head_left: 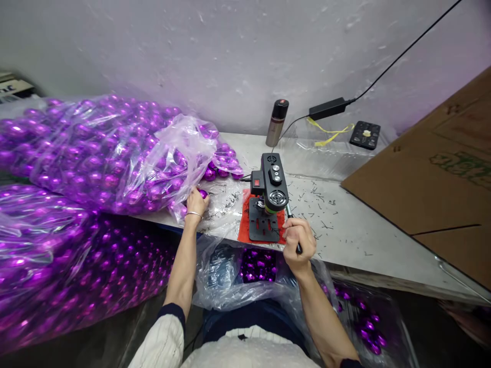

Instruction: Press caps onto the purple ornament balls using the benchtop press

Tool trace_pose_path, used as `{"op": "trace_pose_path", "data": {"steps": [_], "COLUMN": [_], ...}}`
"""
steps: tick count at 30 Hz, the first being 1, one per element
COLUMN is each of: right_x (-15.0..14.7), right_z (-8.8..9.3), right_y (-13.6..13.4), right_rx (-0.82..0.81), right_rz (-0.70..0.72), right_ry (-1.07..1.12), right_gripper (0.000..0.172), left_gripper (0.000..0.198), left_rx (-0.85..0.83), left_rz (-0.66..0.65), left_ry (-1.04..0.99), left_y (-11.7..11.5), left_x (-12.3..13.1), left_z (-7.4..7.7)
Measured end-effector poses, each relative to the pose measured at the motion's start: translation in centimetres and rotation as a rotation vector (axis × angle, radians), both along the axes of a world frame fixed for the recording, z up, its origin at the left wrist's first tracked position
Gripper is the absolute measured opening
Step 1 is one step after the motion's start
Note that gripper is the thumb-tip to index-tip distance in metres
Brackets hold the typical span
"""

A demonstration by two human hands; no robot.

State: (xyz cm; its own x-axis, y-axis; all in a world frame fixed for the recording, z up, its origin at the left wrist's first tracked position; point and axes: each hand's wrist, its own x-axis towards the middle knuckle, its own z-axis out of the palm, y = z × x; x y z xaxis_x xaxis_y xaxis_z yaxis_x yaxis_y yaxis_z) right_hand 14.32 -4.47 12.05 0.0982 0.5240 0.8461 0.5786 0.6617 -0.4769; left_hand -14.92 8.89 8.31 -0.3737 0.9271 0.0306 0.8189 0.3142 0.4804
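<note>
My left hand [197, 202] is closed on a shiny purple ball [203, 193] at the mouth of a clear plastic bag [192, 140]. More purple balls [226, 158] spill from that opening onto the table. My right hand [299, 244] wraps round the black-gripped lever [298, 249] of a small black press machine [274, 181]. The machine's slotted base plate [264, 227] rests on a red sheet [244, 225]. Nothing shows on the plate under the machine's head, though the head hides part of it.
A second bag of purple balls [76, 276] bulges at lower left. Below the table edge, an open plastic bag [224, 286] holds purple balls. Behind stand a bottle [276, 122] and a power adapter [327, 108]. A cardboard box [429, 168] leans in at right. Dark scraps [326, 204] litter the table.
</note>
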Motion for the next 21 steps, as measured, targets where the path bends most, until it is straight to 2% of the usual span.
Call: {"op": "trace_pose_path", "data": {"steps": [3, 6, 9, 12, 14, 16, 18, 21], "right_x": [0.0, 0.1, 0.2, 0.3, 0.3, 0.3, 0.4, 0.4], "right_z": [0.3, 0.4, 0.5, 0.6, 0.8, 1.0, 1.1, 1.3], "right_y": [0.0, 0.1, 0.2, 0.2, 0.2, 0.3, 0.3, 0.4], "right_rx": [0.0, -0.006, -0.006, 0.004, 0.011, 0.012, 0.008, 0.003], "right_rz": [-0.001, 0.002, -0.001, -0.001, 0.004, 0.015, 0.026, 0.03], "right_ry": [-0.002, 0.005, 0.008, -0.001, -0.01, -0.017, -0.015, -0.016], "right_gripper": [0.027, 0.027, 0.026, 0.026, 0.027, 0.027, 0.028, 0.028], "left_gripper": [0.064, 0.054, 0.058, 0.05, 0.038, 0.03, 0.031, 0.045], "left_rx": [0.148, 0.231, 0.135, -0.001, -0.039, -0.028, -0.003, 0.048], "left_rz": [0.016, 0.06, 0.139, 0.161, 0.131, 0.085, 0.034, -0.021], "left_ry": [-0.306, -0.811, -1.32, -1.663, -1.777, -1.807, -1.774, -1.654], "left_y": [-0.3, -1.4, -3.0, -4.5, -5.2, -5.8, -6.2, -6.7], "left_x": [0.9, 2.5, 4.8, 7.1, 8.5, 9.6, 10.7, 12.2], "left_z": [-0.2, -0.6, -1.2, -1.6, -1.8, -2.1, -2.5, -3.4]}}
